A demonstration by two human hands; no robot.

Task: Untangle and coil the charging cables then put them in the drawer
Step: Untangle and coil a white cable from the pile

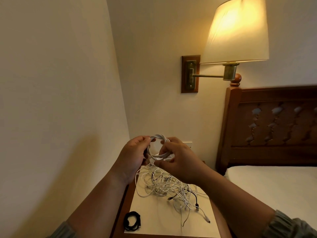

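white coil (158, 146) held in the air between both grips, just above the tangle (168, 188) at 6 o'clock. left grip (135, 152) curled round its 9 o'clock side, right grip (179, 161) pinching its 3 o'clock side; both closed on cable. likely to spring open on any easing of either pinch, no tie seen on the loops. possibly tethered by a tail to the tangle, hard to tell; if so, liable to drag the heap across the bench (126, 201). black coil (132, 223) lying at 7 o'clock by the bench edge, easy to knock off. drawer out of view.
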